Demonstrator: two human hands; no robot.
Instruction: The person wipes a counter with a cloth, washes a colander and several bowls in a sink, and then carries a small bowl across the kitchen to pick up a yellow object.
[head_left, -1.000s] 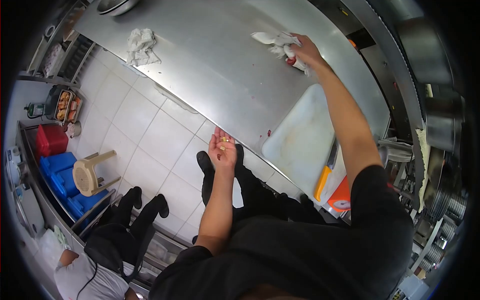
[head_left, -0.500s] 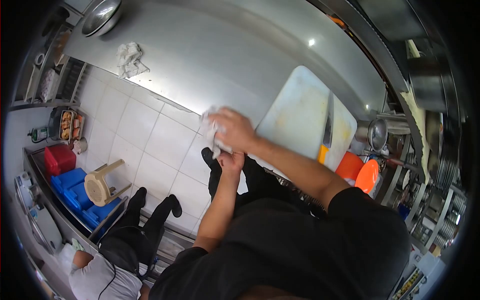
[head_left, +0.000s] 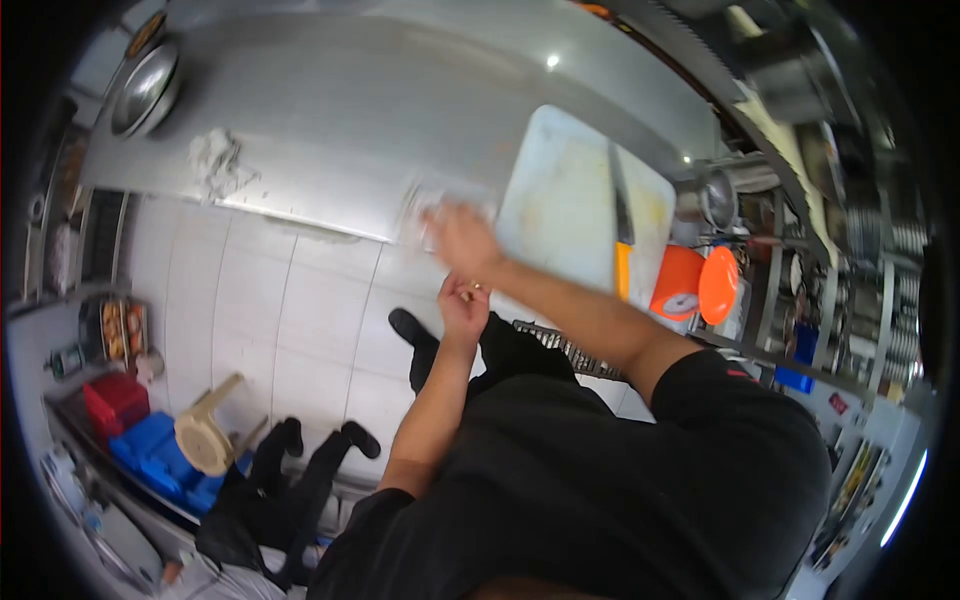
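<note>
My right hand [head_left: 465, 243], smeared by motion, is pressed onto a crumpled white cloth [head_left: 418, 208] at the front edge of the steel counter [head_left: 370, 130]. Below it, off the counter's edge, my left hand [head_left: 463, 308] has its fingers curled in. A small gold-coloured spot shows at those fingers; whether they hold anything is too small to tell. Just right of my right hand lies a white cutting board [head_left: 555, 200]. On the board rests a knife [head_left: 622, 225] with a yellow handle toward me.
A second crumpled cloth [head_left: 218, 165] and a metal bowl [head_left: 147, 90] sit on the counter to the left. Orange containers [head_left: 680, 283] stand right of the board. A person [head_left: 255, 520] is at lower left beside a beige stool [head_left: 203, 442] and blue bins [head_left: 160, 455].
My right hand has brought the cloth from above my left hand down onto the counter edge. My left hand is now apart from the cloth. The camera view has shifted.
</note>
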